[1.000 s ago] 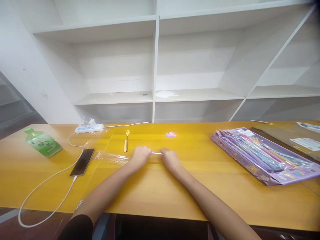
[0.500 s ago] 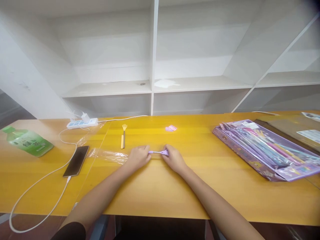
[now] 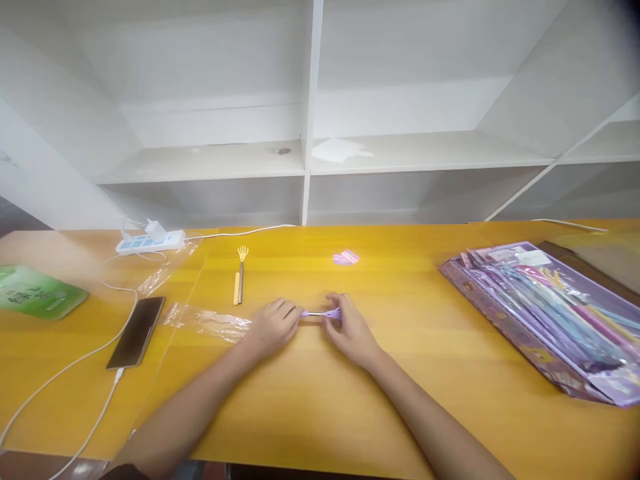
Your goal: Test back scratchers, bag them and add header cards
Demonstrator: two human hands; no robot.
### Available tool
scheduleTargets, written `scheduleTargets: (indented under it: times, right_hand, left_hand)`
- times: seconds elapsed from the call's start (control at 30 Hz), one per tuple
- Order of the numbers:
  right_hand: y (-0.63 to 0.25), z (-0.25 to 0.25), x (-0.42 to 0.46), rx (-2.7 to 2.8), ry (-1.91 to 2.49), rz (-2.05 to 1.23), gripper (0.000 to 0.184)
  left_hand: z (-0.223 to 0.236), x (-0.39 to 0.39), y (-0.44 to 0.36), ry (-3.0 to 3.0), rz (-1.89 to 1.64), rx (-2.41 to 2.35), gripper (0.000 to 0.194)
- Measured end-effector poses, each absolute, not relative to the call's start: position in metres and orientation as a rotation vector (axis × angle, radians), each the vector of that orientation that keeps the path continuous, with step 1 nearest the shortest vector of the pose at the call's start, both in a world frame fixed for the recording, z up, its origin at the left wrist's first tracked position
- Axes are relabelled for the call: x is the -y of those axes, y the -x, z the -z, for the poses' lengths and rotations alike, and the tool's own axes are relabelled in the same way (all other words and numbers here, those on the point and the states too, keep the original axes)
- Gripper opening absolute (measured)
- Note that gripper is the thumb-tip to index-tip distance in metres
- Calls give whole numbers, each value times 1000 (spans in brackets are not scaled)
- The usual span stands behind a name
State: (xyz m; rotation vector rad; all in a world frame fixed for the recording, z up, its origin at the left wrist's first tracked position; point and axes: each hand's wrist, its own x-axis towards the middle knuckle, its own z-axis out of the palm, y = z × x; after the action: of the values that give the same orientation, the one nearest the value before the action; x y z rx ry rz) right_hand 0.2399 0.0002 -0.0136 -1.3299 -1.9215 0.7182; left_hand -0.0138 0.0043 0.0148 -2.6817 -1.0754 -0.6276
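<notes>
A small purple back-scratcher [image 3: 320,313] with a thin metal stem lies across the yellow table [image 3: 320,400], held at both ends. My left hand [image 3: 273,327] is closed round its handle end. My right hand [image 3: 350,330] pinches the purple claw end. A yellow back-scratcher [image 3: 240,280] lies just beyond my left hand, apart from it. An empty clear plastic sleeve [image 3: 210,321] lies beside my left hand.
A phone [image 3: 136,331] on a white cable lies at the left, with a power strip [image 3: 149,242] behind it and a green pouch [image 3: 35,291] at the far left. A stack of purple packets [image 3: 545,310] sits at the right. A small pink tag [image 3: 346,257] lies mid-table. White shelves [image 3: 310,133] stand behind.
My view has tilted down and turned slightly. My hands have drawn a little apart, so more of the metal stem and the purple claw now show between them.
</notes>
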Motion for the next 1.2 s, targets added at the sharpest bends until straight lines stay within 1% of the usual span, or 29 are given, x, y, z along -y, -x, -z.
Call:
scheduleTargets:
  times: [0.1,0.17,0.27,0.37,0.43,0.47,0.57,0.63,0.73,0.87,1.03,1.1,1.2]
  right_hand:
    - [-241,9,2,1953,1245,-803,24]
    - [-238,11,1,1856,1255,-868,23]
    - [-232,19,-7,1464,1225,-1075,40]
    - [-227,23,-17,1018,1125,-1303,56]
    - [-225,20,-20,889,1064,-1420,59]
    - [-226,17,-20,894,1039,-1479,57]
    - [-227,10,-14,1118,970,-1660,42]
    - [-227,9,-10,1253,920,-1714,37]
    - [-225,12,-10,1145,895,-1717,42]
    - [-226,15,-20,866,945,-1670,47]
    - [-229,10,-20,879,918,-1676,41]
    - [-228,8,-16,904,886,-1712,42]
    - [-224,6,-9,950,887,-1711,47]
  left_hand:
    - [-11,-7,17,2698,633,1089,17]
    - [-10,-7,19,2724,614,1120,19]
    - [-8,-4,19,2776,646,1229,25]
    - [-9,1,15,2842,866,1322,32]
    - [-11,6,10,2897,1023,1333,35]
    - [-12,8,8,2922,1083,1333,36]
    - [-13,16,1,3008,1197,1282,40]
    - [-12,20,-1,3087,1208,1197,42]
    - [-14,20,-1,3148,1139,1110,36]
    - [-34,5,12,3060,1058,1262,27]
    - [-69,-4,68,2944,603,1684,29]
    - [-73,5,93,2900,505,1755,28]
    - [-67,24,115,2967,474,1707,20]
